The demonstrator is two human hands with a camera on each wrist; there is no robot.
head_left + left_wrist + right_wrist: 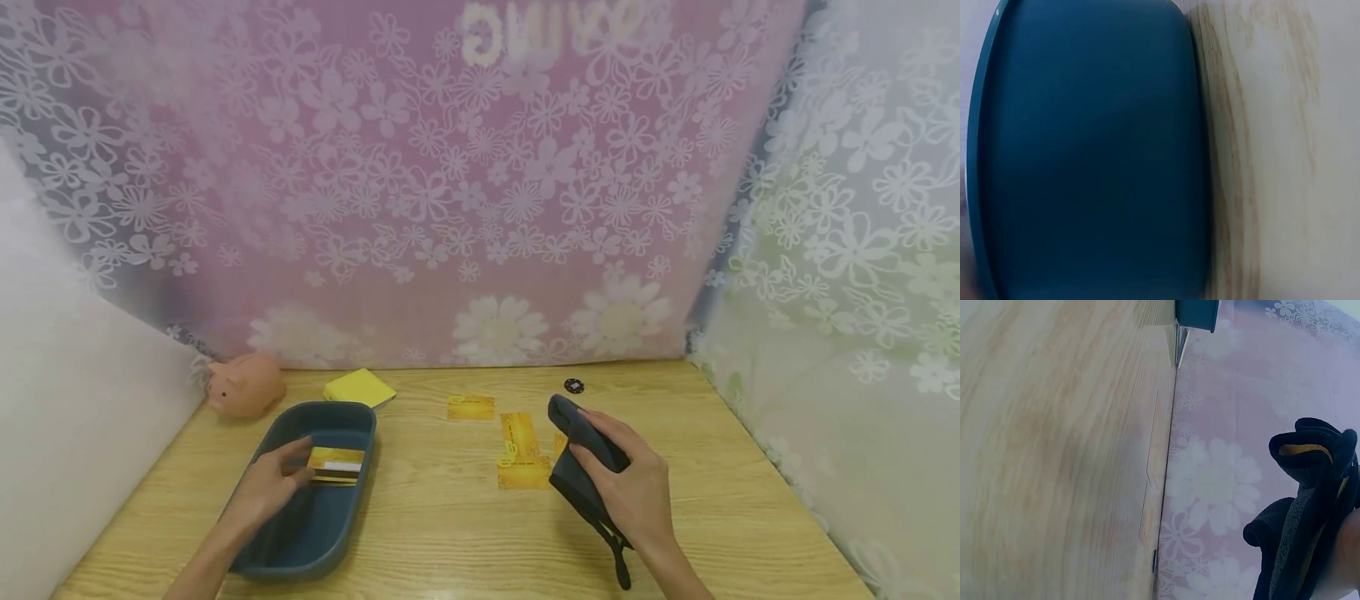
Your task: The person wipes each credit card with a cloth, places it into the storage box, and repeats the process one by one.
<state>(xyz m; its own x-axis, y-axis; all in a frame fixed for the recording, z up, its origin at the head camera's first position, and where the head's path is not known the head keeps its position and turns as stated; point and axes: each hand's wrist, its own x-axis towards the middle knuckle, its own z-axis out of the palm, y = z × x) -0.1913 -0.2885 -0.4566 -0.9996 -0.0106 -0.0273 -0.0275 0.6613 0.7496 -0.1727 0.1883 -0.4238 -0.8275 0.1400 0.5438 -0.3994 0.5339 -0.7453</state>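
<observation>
Inside the dark blue tray [356,508], at the left of the table, my left hand [266,483] pinches the left edge of yellow bank-style cards [337,457]. A white strip and a black stripe show on them. My right hand [633,483] grips a dark folded cloth pouch [581,492] above the table, with a cord dangling from its lower end. In the right wrist view, yellow shows within a fold of the pouch [1285,550]. The left wrist view shows the inside of the tray [1091,156], but the cards are out of sight there.
Several yellow cards, including one upright card [517,432] and one crosswise card [523,473], lie mid-table. A further card [470,407] lies behind them. A black round chip [573,386], yellow notepad [360,387] and pink piggy bank [246,387] are near the back curtain.
</observation>
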